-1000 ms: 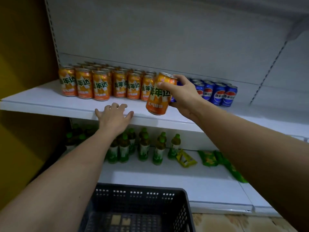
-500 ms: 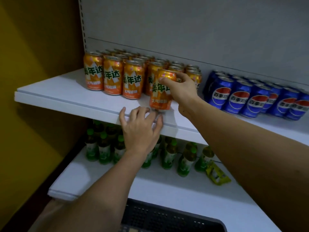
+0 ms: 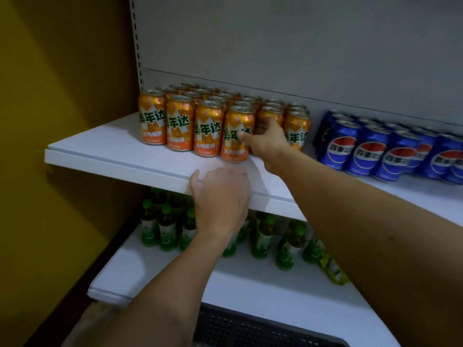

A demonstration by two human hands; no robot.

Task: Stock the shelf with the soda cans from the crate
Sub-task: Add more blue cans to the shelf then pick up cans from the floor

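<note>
My right hand (image 3: pixel 265 141) is on the front orange can (image 3: pixel 236 135), thumb across the label, fingers curled round the far side, so it's grasping the can. The can stands upright on the upper shelf (image 3: pixel 120 156), long axis vertical, base looks down on the board, at the right end of the front row of orange cans (image 3: pixel 180 121). From my right hand it sits at about 9 o'clock, touching the palm side. My left hand (image 3: pixel 220 196) lies flat over the shelf's front lip at 6 o'clock from the can, fingers relaxed, holding nothing, just bracing. The right hand is the nearer one by far.

Cans: smooth glossy metal cylinders, silver rims, likely slick and easy to knock into neighbours. The shelf is flat white painted board, matte. Blue cans (image 3: pixel 365 154) are packed at 3 o'clock, apart from the orange block. The dark plastic lattice crate (image 3: pixel 250 329) is at 6 o'clock, low in view; contents not visible. Judgement: placement is near done, next is letting go without tipping it.
</note>
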